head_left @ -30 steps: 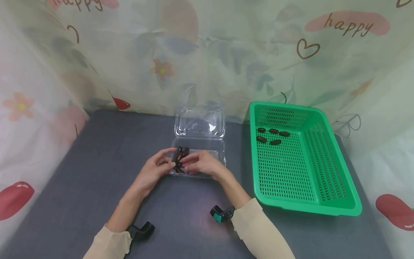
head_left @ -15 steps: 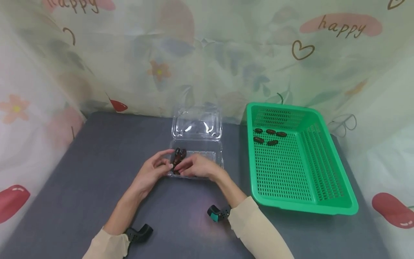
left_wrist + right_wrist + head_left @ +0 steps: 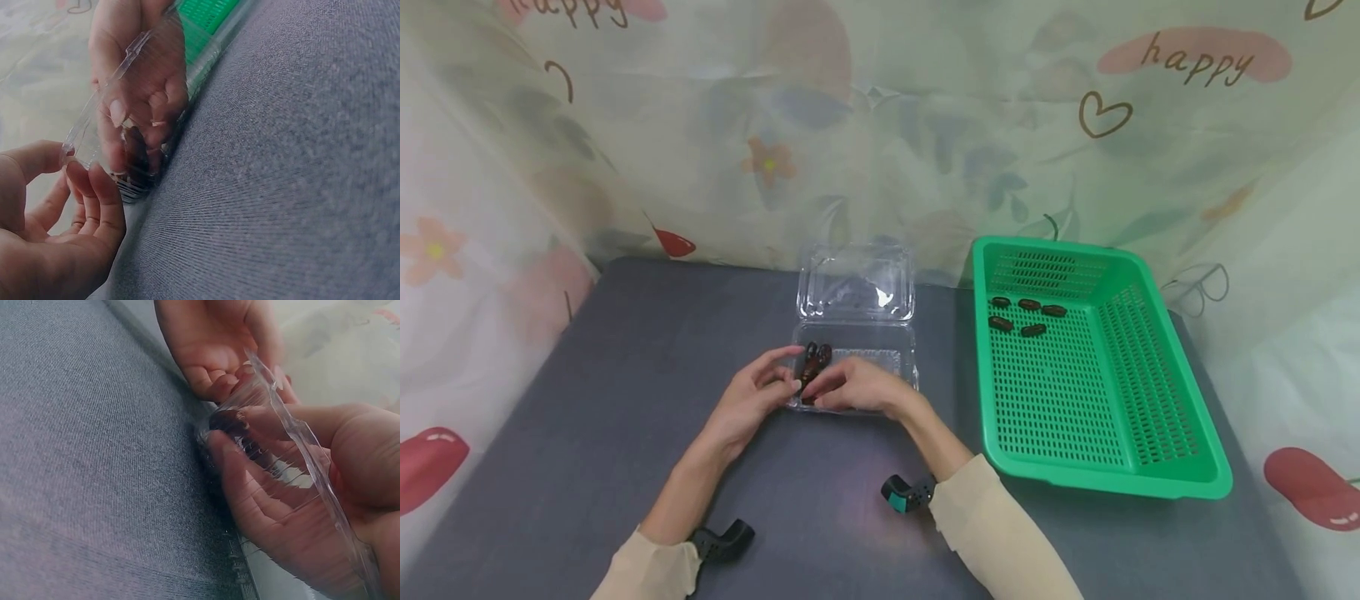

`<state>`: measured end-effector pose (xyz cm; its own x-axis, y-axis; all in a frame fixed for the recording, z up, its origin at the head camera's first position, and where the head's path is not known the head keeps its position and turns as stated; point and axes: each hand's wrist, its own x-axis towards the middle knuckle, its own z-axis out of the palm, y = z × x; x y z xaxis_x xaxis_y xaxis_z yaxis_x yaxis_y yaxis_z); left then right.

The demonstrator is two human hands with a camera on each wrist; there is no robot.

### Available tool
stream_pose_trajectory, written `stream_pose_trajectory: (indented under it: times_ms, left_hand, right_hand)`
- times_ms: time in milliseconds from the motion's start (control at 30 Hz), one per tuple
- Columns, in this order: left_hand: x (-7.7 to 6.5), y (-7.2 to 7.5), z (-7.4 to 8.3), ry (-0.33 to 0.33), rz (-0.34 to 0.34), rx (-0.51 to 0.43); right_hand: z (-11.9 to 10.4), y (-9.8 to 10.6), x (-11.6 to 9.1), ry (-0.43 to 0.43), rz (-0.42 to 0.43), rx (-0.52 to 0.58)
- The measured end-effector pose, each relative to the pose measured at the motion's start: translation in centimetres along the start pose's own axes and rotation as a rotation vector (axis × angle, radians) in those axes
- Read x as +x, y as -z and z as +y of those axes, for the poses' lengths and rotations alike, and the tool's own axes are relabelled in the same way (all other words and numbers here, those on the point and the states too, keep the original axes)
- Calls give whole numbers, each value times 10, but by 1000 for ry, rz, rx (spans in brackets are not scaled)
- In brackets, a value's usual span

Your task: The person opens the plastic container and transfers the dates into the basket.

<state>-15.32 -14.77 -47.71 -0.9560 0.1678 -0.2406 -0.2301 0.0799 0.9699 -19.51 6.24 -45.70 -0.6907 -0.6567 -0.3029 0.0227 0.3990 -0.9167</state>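
A hinged clear plastic container [image 3: 887, 360] stands on the table, its lid [image 3: 855, 283] raised at the back. Several dark brown dates [image 3: 817, 357] lie along its left side. My left hand [image 3: 758, 387] holds the container's left edge, its fingertips at the clear rim [image 3: 94, 112] in the left wrist view. Reaching inside, my right hand [image 3: 861, 387] pinches a date [image 3: 135, 149] low in the near left corner. Through the clear wall in the right wrist view, thumb and fingers of the right hand [image 3: 275, 487] sit around that date [image 3: 228, 422].
To the right stands a green plastic basket [image 3: 1112, 479] with slotted walls; several dates [image 3: 1030, 305] lie near its back left. A patterned curtain [image 3: 700, 125] hangs behind the grey table [image 3: 820, 517]. Each wrist carries a black camera mount [image 3: 724, 542].
The right hand has moved slightly left and nearer, bringing its date down into the container's near left corner. The left hand keeps its place at the edge. The head view has shifted a little.
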Motion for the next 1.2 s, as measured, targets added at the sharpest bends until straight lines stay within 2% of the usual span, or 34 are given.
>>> stream_pose_trajectory:
  times_ms: [167, 433, 533, 700, 933, 1200]
  left_hand:
    - [1, 0, 0, 3, 1, -2]
    - [3, -2, 1, -10, -17, -19]
    - [3, -3, 1, -16, -28, -17]
    - [4, -3, 2, -26, -35, -15]
    - [4, -2, 1, -13, -27, -26]
    - [3, 1, 1, -23, -26, -42]
  right_hand:
    - [0, 0, -2, 9, 6, 34]
    - [2, 2, -6, -41, 31, 218]
    - [3, 2, -7, -41, 59, 243]
    - [1, 3, -8, 13, 128, 238]
    - [-17, 4, -18, 58, 214, 247]
    - [-51, 9, -38, 118, 286, 220]
